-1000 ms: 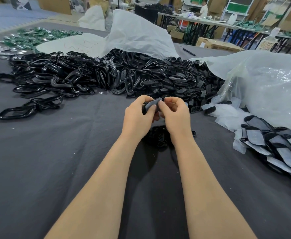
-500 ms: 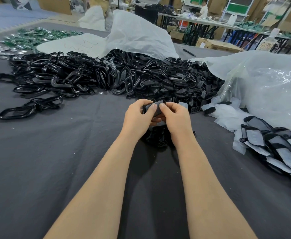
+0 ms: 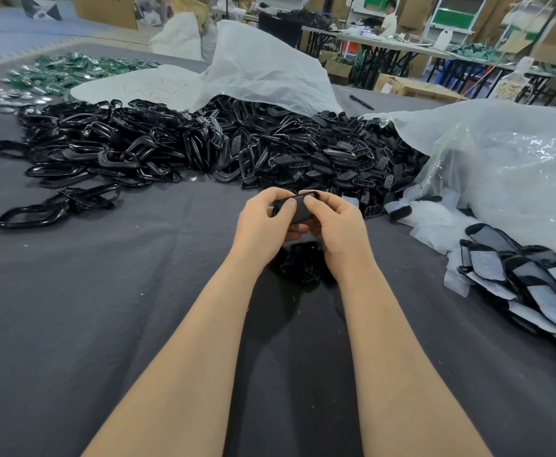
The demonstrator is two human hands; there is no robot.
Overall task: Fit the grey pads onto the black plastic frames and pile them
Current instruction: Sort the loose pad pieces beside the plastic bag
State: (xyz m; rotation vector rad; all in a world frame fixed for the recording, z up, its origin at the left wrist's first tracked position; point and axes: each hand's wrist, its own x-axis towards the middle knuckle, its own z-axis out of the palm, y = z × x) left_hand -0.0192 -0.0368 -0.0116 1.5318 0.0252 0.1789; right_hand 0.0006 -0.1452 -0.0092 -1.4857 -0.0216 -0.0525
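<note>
Now left hand [image 3: 263, 224] and right hand [image 3: 340, 225] pinch grey pad [image 3: 298, 210] lower

Left hand [image 3: 263, 222] & right hand [image 3: 339, 225] both pinch small black plastic frame w/ grey pad [image 3: 298, 209], fingers [image 3: 322, 201] curled, above dark grey cloth surface [image 3: 105, 291]. Big heap of loose black plastic frames [image 3: 204, 150] behind; pile of padded frames [image 3: 527, 278] at right.

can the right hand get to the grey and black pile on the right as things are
Likely yes: only bare cloth lies between the right hand and the pile. But its grip is taken; with the left hand it pinches a dark piece, which it must release first.
</note>
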